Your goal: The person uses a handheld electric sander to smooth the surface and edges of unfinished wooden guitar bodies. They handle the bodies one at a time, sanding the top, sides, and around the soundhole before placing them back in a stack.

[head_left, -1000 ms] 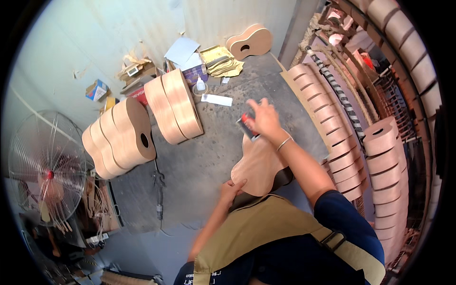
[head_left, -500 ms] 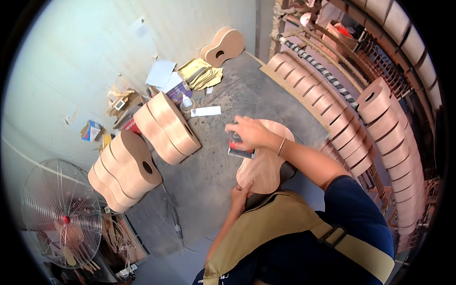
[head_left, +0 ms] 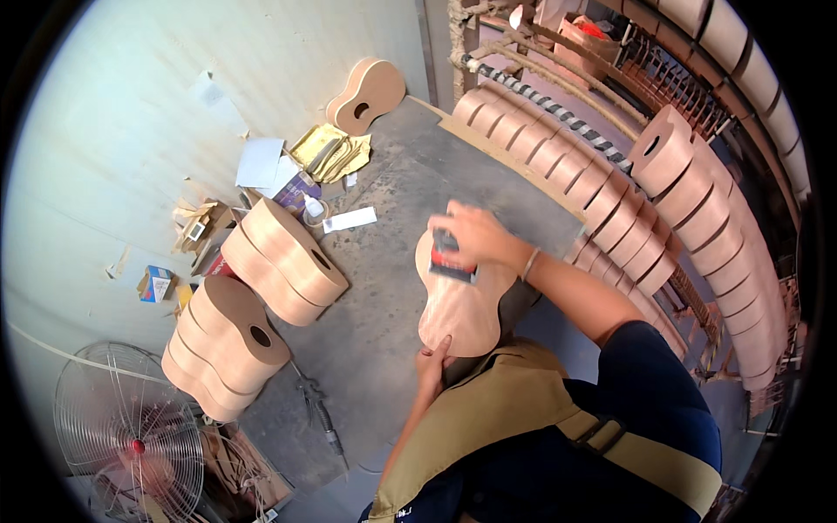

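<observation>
An unfinished wooden guitar body rests on my lap, back side up. My left hand steadies its near end, fingers pressed against the edge. My right hand holds a red and black sanding block flat on the upper part of the body.
Two stacks of guitar bodies stand on the concrete floor at left. A long row of guitar bodies leans along racks at right. A wire fan is at lower left. Papers, boxes and one guitar body lie by the far wall.
My right hand with the sanding block has slid along the guitar body toward me, and the view has shifted. My left hand keeps its place at the near end.
</observation>
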The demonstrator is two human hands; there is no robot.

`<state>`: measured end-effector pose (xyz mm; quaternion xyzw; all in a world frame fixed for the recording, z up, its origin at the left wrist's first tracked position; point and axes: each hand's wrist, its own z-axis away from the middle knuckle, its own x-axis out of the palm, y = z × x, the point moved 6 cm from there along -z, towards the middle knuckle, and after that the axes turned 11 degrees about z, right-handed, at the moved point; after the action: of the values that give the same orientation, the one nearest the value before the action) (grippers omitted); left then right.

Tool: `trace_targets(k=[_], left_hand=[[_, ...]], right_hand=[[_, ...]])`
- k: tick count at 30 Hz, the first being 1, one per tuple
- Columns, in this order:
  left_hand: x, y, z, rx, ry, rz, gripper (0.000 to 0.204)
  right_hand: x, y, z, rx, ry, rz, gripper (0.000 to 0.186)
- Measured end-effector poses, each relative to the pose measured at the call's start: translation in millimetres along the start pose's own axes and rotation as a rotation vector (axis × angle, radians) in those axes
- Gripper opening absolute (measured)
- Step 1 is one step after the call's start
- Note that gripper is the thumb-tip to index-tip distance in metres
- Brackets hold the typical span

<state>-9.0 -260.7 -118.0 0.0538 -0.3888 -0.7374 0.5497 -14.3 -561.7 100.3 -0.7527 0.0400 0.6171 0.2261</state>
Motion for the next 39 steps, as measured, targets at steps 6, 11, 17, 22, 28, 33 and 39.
trace_targets(k=[6,11,17,22,28,33,39], left_hand=[[-4.0,-14.8,-8.7,0.02,-0.083,0.154,0.042],[3.8,1.2,2.8,0.07,-0.128,0.241,0.043],[12.6,5.3,3.0,0.055,-0.184,0.242,0.042],[12.9,11.0,10.8,0.041,-0.154,0.255,0.041],[9.8,5.2,5.6,0.019,-0.191,0.287,0.043],[5.4,5.5,4.7,0.036,-0.14,0.288,0.042],[-6.3,-1.6,-1.3,0.015,-0.074,0.264,0.037]], right_hand=[[-18.5,77.7,-0.6,0.248,0.082,0.135,0.047],[-13.3,13.2,88.7,0.002,0.129,-0.025,0.055],[-37.8,101.1,81.4,0.351,0.193,0.016,0.048],[-24.8,55.5,118.6,0.283,0.158,0.106,0.05],[-20.7,13.5,121.5,0.286,0.142,0.011,0.05],[-11.7,76.8,8.8,0.399,0.135,0.127,0.05],[5.5,47.9,-66.7,0.174,0.02,0.112,0.051]])
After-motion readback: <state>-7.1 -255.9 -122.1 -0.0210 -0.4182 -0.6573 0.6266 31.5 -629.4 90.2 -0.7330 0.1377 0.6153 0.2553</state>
